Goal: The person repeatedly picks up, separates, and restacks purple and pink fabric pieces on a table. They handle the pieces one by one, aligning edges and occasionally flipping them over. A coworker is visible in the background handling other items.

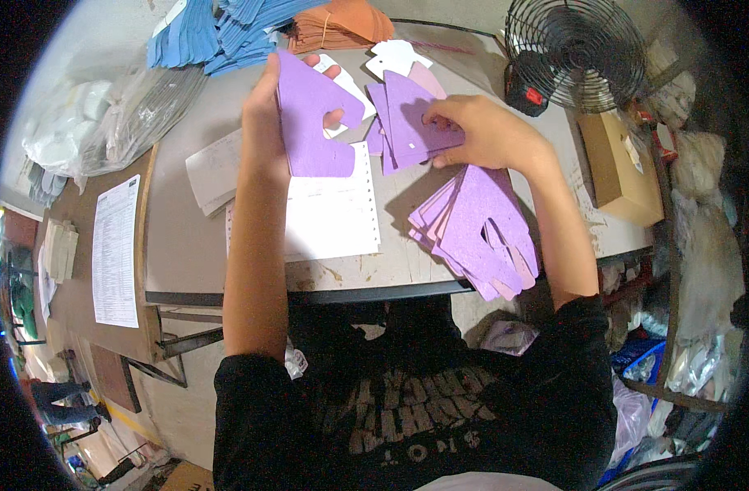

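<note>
Left hand [264,114] gripped flat purple foam cut-out [309,123], held up over grey worktop [186,237]. Right hand [485,131] pinched second purple foam piece [411,119] beside purple foam stack [481,233].

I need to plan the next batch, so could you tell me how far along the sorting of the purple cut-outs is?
Done, it seems: a fanned stack of purple pieces lies at the table's near edge. In hand: the left hand holds up one purple piece, while the right hand presses on a few more. Left: only that small pile under the right hand; whether the blue and orange stacks behind belong to this job, I cannot tell.
</note>
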`<control>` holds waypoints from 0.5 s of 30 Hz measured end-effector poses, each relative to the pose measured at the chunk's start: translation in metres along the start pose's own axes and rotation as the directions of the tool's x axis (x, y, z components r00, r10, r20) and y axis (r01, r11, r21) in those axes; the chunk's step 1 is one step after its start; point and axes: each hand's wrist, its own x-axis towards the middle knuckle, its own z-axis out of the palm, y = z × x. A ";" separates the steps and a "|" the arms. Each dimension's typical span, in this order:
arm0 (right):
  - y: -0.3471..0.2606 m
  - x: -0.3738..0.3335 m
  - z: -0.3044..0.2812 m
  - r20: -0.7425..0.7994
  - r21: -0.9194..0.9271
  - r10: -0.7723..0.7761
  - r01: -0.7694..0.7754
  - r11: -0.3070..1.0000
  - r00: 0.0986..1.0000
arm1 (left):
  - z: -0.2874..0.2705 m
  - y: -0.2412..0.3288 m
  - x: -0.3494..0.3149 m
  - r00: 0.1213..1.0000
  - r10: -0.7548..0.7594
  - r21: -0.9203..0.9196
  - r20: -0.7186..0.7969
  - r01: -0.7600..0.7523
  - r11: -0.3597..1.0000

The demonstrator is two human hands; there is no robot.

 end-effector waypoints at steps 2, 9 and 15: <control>0.004 -0.001 0.006 0.005 0.040 0.022 -0.023 0.999 1.000 | 0.001 0.003 0.001 0.999 -0.041 0.004 -0.014 0.041 0.999; 0.028 -0.012 0.013 -0.355 0.183 0.066 0.001 0.983 0.933 | -0.002 -0.006 0.006 0.986 -0.090 -0.048 -0.141 0.085 0.995; 0.045 -0.020 0.001 -0.315 0.758 0.377 -0.008 0.652 0.871 | -0.004 -0.011 0.009 0.963 -0.117 -0.082 -0.243 0.100 0.992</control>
